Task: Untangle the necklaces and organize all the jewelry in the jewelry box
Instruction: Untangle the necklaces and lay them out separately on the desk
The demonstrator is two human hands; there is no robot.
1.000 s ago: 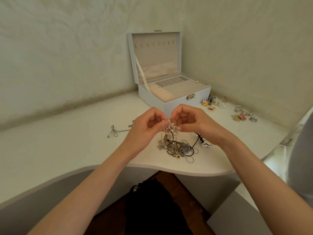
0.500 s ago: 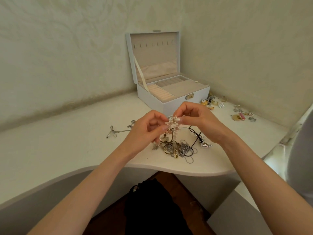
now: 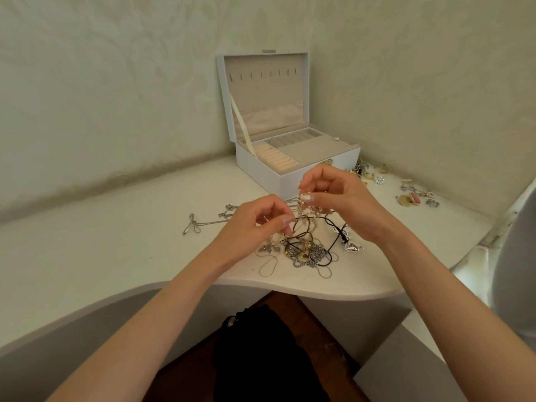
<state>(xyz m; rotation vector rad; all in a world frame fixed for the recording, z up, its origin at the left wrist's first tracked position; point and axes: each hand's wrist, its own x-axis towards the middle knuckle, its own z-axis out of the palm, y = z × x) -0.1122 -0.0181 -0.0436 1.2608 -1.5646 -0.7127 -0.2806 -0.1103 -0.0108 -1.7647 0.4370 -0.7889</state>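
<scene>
A tangle of necklaces (image 3: 304, 250), gold, silver and black cord, lies near the front edge of the white table (image 3: 116, 242). My right hand (image 3: 336, 198) pinches the upper end of a pearl bead strand (image 3: 307, 216) and holds it above the tangle. My left hand (image 3: 255, 221) pinches a brown cord and the strand's lower part just over the pile. A silver heart pendant (image 3: 353, 246) on black cord lies to the right. The white jewelry box (image 3: 290, 175) stands open behind my hands, its lid upright.
A silver chain with pendants (image 3: 203, 221) lies apart to the left. Several earrings and rings (image 3: 412, 195) are scattered at the right, near the corner walls. A dark bag (image 3: 261, 358) sits on the floor below the table's curved edge.
My right hand has lifted up and to the right with the pearl strand, stretching it out. My left hand stayed low by the tangle, so the two hands have moved apart.
</scene>
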